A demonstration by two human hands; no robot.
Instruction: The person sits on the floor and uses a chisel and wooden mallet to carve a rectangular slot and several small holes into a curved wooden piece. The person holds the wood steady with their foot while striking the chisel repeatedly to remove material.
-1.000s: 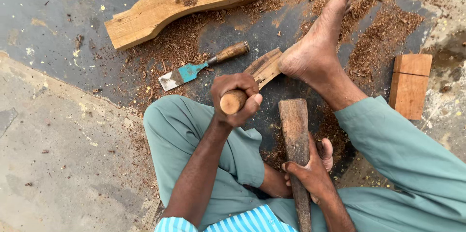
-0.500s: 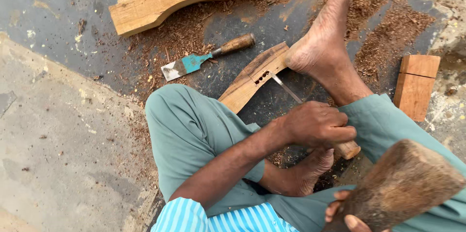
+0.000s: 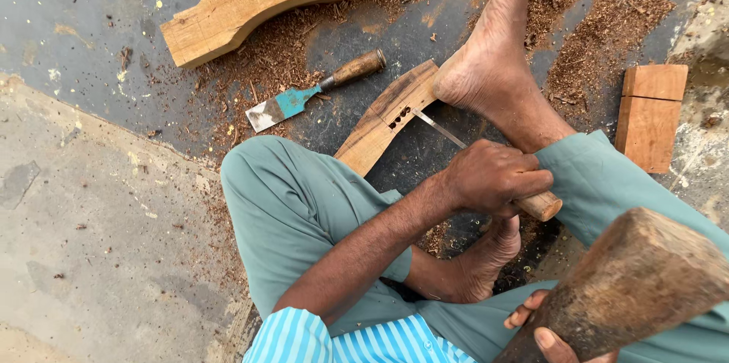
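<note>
Left hand (image 3: 493, 177) is out in front, forearm stretched across the lap, fingers curled tight in a fist. Right hand (image 3: 550, 333) sits low at the bottom edge, mostly hidden, just fingertips showing in a grip. One bare foot forward, sole down, the other tucked under.

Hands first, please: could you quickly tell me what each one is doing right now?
Left hand: closed around the wooden handle of a chisel.
Right hand: mostly out of view, fingers gripping a wooden mallet.

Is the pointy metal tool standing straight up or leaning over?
Leaning. The chisel slants from the left hand down to the slot in the wood piece, its handle end much nearer the camera.
</note>
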